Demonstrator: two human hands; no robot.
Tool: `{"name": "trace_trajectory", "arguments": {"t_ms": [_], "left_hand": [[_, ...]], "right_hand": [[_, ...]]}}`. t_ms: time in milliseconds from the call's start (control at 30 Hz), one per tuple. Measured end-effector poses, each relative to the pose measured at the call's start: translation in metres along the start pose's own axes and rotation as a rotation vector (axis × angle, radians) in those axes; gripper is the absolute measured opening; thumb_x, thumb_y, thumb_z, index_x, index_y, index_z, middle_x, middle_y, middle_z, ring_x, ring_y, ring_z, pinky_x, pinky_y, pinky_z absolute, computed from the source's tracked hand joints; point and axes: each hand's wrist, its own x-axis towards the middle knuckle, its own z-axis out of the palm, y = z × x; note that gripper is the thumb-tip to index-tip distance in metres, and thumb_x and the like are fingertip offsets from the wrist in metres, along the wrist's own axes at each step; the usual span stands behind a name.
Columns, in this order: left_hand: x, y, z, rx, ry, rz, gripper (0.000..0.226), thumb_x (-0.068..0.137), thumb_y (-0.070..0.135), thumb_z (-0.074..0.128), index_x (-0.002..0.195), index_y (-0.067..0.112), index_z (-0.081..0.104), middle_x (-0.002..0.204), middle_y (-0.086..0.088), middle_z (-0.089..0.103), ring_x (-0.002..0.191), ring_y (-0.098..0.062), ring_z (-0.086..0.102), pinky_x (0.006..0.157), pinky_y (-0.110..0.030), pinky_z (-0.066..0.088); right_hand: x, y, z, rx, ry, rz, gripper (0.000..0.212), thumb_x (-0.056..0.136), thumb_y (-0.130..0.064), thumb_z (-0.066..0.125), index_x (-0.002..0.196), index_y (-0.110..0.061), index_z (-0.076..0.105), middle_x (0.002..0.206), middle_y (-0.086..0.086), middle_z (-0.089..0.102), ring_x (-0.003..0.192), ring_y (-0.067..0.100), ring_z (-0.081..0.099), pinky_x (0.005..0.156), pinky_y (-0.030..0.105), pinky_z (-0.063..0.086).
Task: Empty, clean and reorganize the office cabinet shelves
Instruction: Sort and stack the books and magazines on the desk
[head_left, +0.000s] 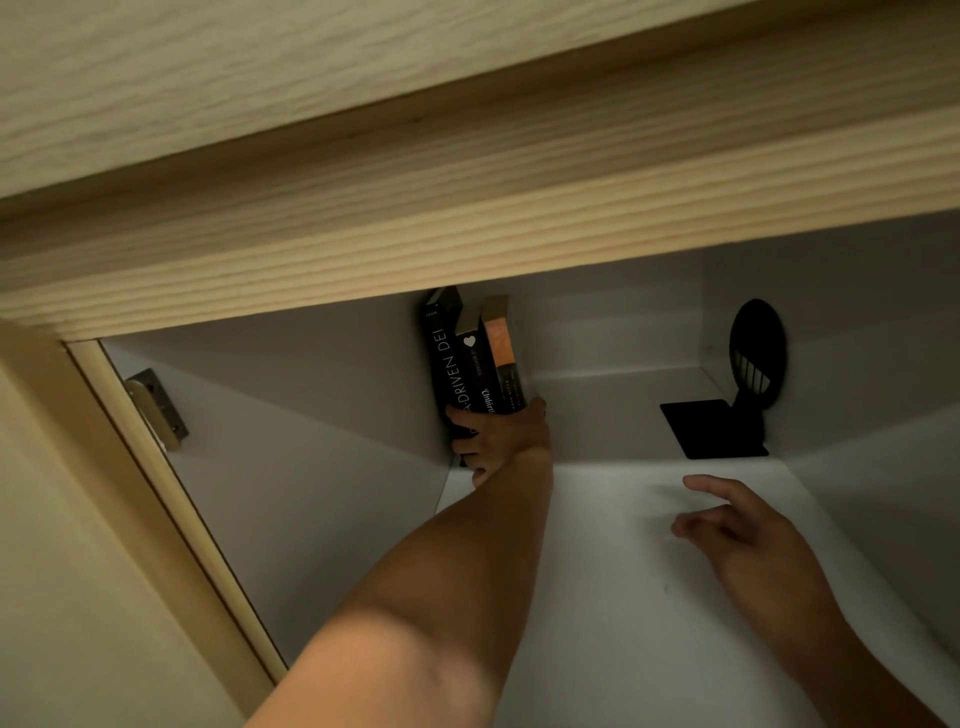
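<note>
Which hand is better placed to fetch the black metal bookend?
Right hand: free, open, on the black metal bookend's side. Left hand grips the upright dark-spined books.

Metal door hinge on the wooden frame at left.

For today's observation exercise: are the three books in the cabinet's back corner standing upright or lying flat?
Upright. The three books stand on end, spines facing out, against the cabinet's left wall, the left hand gripping their lower ends.
</note>
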Motion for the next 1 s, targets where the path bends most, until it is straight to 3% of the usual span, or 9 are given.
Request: {"name": "trace_trajectory", "arguments": {"t_ms": [200,300,367,433,533,633,733,900,1000], "left_hand": [[-0.009,-0.008,0.001,-0.004,0.051,-0.022,0.117,0.061,0.037,0.087,0.155,0.022,0.019,0.132,-0.016,0.039,0.115,-0.031,0.048,0.1,-0.036,0.035],[-0.013,-0.006,-0.014,0.052,0.158,0.189,0.058,0.082,0.046,0.07,0.133,0.02,0.058,0.099,-0.011,0.065,0.083,-0.027,0.068,0.07,-0.03,0.05],[-0.034,-0.007,-0.041,0.04,0.185,0.176,0.044,0.092,0.045,0.056,0.127,0.018,0.06,0.101,-0.012,0.064,0.085,-0.03,0.066,0.068,-0.03,0.05],[-0.064,-0.012,-0.062,-0.043,-0.087,0.06,0.06,0.087,0.03,0.066,0.139,0.018,0.04,0.13,-0.015,0.044,0.116,-0.036,0.049,0.094,-0.036,0.041],[-0.098,-0.038,-0.116,-0.137,-0.498,0.086,0.045,0.085,0.024,0.068,0.124,0.023,0.046,0.126,-0.009,0.05,0.109,-0.031,0.056,0.096,-0.04,0.047],[-0.121,-0.055,-0.161,-0.057,-0.685,0.171,0.018,0.085,0.022,0.066,0.101,0.027,0.06,0.091,0.009,0.064,0.086,-0.016,0.063,0.082,-0.03,0.05],[-0.14,-0.053,-0.206,0.162,-0.777,0.225,0.01,0.083,0.023,0.063,0.086,0.032,0.061,0.085,0.015,0.065,0.084,-0.015,0.064,0.077,-0.029,0.051],[-0.158,-0.019,-0.295,0.479,-0.938,0.304,0.01,0.081,0.027,0.06,0.079,0.036,0.055,0.086,0.015,0.065,0.086,-0.014,0.062,0.074,-0.024,0.045],[-0.165,0.027,-0.359,0.64,-1.111,0.287,0.011,0.084,0.024,0.057,0.083,0.035,0.055,0.079,0.01,0.065,0.077,-0.009,0.063,0.077,-0.028,0.049]], "right_hand": [[0.001,0.0,-0.001,-0.013,-0.003,-0.005,0.031,0.092,-0.01,0.063,0.106,-0.037,0.065,0.078,-0.014,0.074,0.092,0.0,0.063,0.078,0.013,0.039],[0.003,-0.004,0.0,-0.027,0.004,-0.002,0.028,0.091,-0.011,0.065,0.108,-0.034,0.065,0.082,-0.007,0.074,0.09,0.006,0.065,0.074,0.017,0.041],[0.005,-0.006,0.003,-0.04,0.015,0.004,0.027,0.091,-0.012,0.067,0.107,-0.034,0.065,0.085,-0.002,0.074,0.089,0.013,0.065,0.07,0.02,0.044],[0.007,-0.007,0.004,-0.07,0.008,0.015,0.027,0.09,-0.014,0.069,0.108,-0.033,0.066,0.084,-0.001,0.072,0.086,0.013,0.065,0.07,0.02,0.043],[0.004,-0.007,0.006,-0.093,-0.031,0.059,0.026,0.089,-0.014,0.071,0.112,-0.027,0.068,0.086,0.0,0.071,0.088,0.013,0.065,0.074,0.017,0.043],[-0.012,-0.021,0.004,-0.077,-0.074,0.114,0.024,0.09,-0.01,0.069,0.112,-0.02,0.068,0.092,0.001,0.072,0.09,0.014,0.066,0.07,0.007,0.044],[-0.038,-0.053,-0.003,-0.13,-0.136,0.151,0.02,0.092,-0.01,0.065,0.11,-0.02,0.068,0.093,-0.004,0.071,0.083,0.001,0.063,0.066,0.002,0.043],[-0.097,-0.134,-0.023,-0.248,-0.174,0.321,0.021,0.088,-0.009,0.067,0.097,-0.027,0.069,0.098,0.003,0.073,0.084,0.017,0.064,0.07,0.023,0.046],[-0.139,-0.207,-0.041,-0.279,-0.363,0.439,0.022,0.089,-0.009,0.068,0.106,-0.024,0.065,0.104,0.005,0.072,0.089,0.019,0.066,0.073,0.023,0.047]]}}
